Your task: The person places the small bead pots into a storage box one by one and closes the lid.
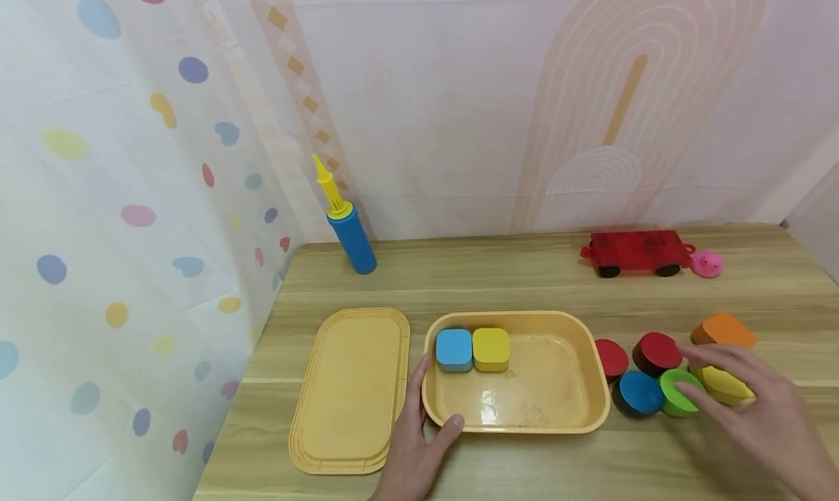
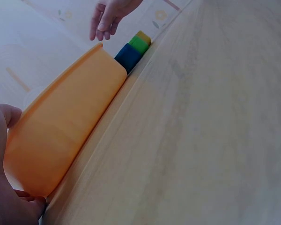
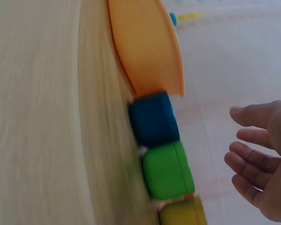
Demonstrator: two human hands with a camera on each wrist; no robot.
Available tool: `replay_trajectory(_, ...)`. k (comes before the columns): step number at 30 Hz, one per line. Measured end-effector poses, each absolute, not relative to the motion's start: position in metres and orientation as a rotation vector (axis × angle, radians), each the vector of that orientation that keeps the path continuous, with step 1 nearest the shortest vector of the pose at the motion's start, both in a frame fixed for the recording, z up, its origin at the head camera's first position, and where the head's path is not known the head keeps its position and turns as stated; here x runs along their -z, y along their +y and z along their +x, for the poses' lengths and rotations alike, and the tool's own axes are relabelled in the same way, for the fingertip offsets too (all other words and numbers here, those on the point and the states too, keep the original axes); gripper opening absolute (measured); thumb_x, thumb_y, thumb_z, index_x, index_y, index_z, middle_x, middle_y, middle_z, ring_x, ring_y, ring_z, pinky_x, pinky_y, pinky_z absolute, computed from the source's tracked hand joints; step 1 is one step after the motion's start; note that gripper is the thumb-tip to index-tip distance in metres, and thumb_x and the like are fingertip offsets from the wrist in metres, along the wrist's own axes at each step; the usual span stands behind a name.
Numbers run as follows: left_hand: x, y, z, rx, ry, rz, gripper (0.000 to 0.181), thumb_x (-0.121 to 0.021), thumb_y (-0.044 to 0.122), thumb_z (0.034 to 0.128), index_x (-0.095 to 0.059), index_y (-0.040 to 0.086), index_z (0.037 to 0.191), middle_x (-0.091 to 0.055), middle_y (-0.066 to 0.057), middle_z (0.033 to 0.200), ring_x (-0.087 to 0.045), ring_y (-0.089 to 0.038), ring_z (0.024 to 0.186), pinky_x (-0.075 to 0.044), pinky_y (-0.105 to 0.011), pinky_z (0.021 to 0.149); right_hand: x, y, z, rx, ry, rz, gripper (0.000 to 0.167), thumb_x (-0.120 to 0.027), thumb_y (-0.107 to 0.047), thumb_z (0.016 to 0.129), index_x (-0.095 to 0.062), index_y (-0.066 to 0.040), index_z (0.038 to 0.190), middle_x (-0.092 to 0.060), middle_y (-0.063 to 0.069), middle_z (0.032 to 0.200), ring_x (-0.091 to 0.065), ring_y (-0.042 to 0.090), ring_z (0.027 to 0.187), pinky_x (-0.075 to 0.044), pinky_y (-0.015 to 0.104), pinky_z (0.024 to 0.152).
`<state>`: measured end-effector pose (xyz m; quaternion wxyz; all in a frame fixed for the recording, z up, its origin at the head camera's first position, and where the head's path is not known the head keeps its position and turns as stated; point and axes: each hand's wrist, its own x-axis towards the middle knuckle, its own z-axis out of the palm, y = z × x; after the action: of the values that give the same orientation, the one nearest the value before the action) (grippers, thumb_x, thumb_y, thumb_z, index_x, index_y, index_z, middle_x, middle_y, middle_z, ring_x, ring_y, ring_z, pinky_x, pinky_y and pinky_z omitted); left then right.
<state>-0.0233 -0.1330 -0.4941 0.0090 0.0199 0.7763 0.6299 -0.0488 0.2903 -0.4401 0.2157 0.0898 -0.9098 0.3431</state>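
A yellow plastic box (image 1: pixel 557 421) lies with its open side up; a light blue block (image 1: pixel 454 349) and a yellow block (image 1: pixel 491 349) sit side by side in its far left corner. My left hand (image 1: pixel 414 443) grips the box's left end, its thumb at the near rim. My right hand (image 1: pixel 763 406) hovers with fingers extended over a group of blocks right of the box. They include a green block (image 3: pixel 165 171), a dark blue block (image 3: pixel 153 119), two red ones, a yellow block (image 1: pixel 724 386) partly hidden by the hand, and an orange block (image 1: pixel 724 330). In the right wrist view, the hand holds nothing.
A flat yellow lid (image 1: pixel 350 392) lies left of the box. Toward the back stand a blue and yellow hand pump (image 1: pixel 352 239), a red toy wagon (image 1: pixel 636 251) and a small pink toy (image 1: pixel 708 263). Patterned curtains (image 1: pixel 446 108) close off the table's back and left.
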Motion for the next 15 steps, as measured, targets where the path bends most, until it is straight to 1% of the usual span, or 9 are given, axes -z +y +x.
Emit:
replay_trajectory(2, 0.494, -0.133, -0.023, -1.965, 2.426, 0.063, 0.092, -0.08, 0.024, 0.1033, -0.026, 0.036, 0.176, -0.033, -0.015, 0.179, -0.038, -0.032, 0.161, -0.03, -0.017, 0.122, 0.443, 0.296, -0.049, -0.94, -2.525, 0.241, 0.064, -0.1, 0.011, 0.067, -0.08, -0.004, 0.126, -0.056, -0.038, 0.119, -0.048, -0.025, 0.106, -0.03, -0.006, 0.096)
replay_trajectory(10, 0.493, -0.133, -0.022, -1.966, 2.415, 0.063, 0.091, -0.08, 0.024, 0.1034, -0.026, 0.035, 0.176, -0.032, -0.016, 0.179, -0.037, -0.033, 0.161, -0.029, -0.016, 0.122, 0.457, 0.324, -0.054, -0.919, -2.462, 0.324, 0.058, -0.101, 0.006, 0.07, -0.079, 0.003, 0.123, -0.053, -0.042, 0.12, -0.048, -0.022, 0.105, -0.031, -0.003, 0.097)
replay_trajectory(12, 0.493, -0.133, -0.022, -1.966, 2.414, 0.063, 0.092, -0.08, 0.024, 0.1034, -0.026, 0.035, 0.176, -0.032, -0.016, 0.179, -0.037, -0.033, 0.161, -0.029, -0.016, 0.122, 0.459, 0.331, -0.054, -0.913, -2.475, 0.281, 0.057, -0.101, 0.003, 0.072, -0.079, 0.003, 0.125, -0.051, -0.043, 0.119, -0.047, -0.023, 0.103, -0.031, -0.003, 0.095)
replay_trajectory(15, 0.493, -0.133, -0.022, -1.956, 2.421, 0.06, 0.092, -0.08, 0.025, 0.1035, -0.025, 0.035, 0.176, -0.032, -0.015, 0.179, -0.037, -0.033, 0.162, -0.029, -0.016, 0.122, 0.463, 0.34, -0.055, -0.926, -2.48, 0.212, 0.053, -0.098, 0.006, 0.076, -0.079, 0.004, 0.125, -0.05, -0.042, 0.117, -0.046, -0.024, 0.101, -0.031, -0.003, 0.093)
